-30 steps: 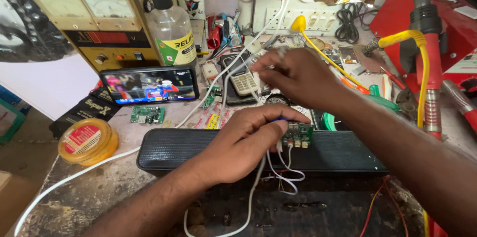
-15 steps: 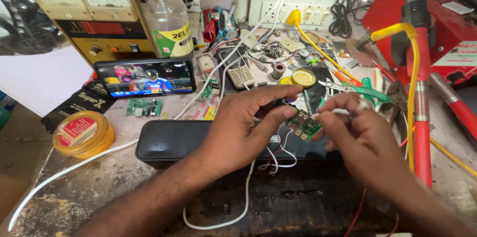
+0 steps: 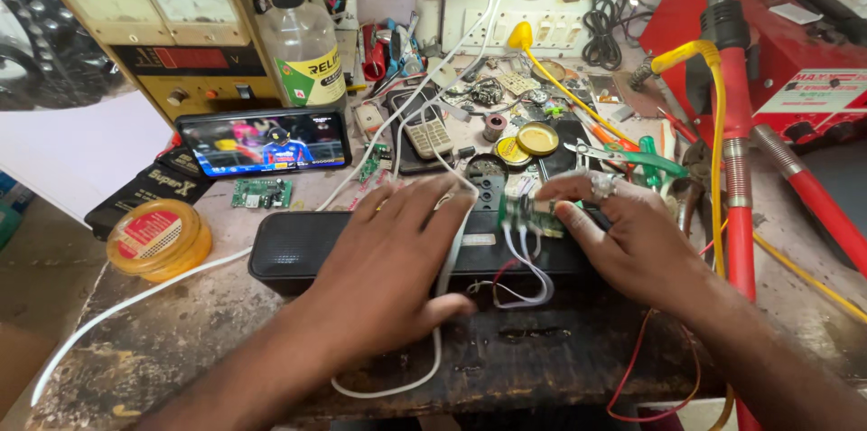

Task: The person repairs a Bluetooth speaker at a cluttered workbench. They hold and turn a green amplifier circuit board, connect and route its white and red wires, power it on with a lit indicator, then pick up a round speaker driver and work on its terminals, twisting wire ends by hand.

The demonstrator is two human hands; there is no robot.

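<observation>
A long black speaker bar lies across the bench in front of me. My left hand rests flat on its top, fingers spread, holding nothing. My right hand pinches a small green circuit board above the right part of the speaker. White, red and black wires run from the board down into the speaker. A white cable passes under my left hand and loops toward the bench's front edge.
A phone showing video leans by a yellow power supply and a clear bottle. A yellow tin sits left. Small parts, a keypad phone, green-handled tools and a red machine crowd the back and right.
My left hand let go of the board and flattened on the speaker. My right hand came back from the clutter behind and took the board. The view shifted slightly.
</observation>
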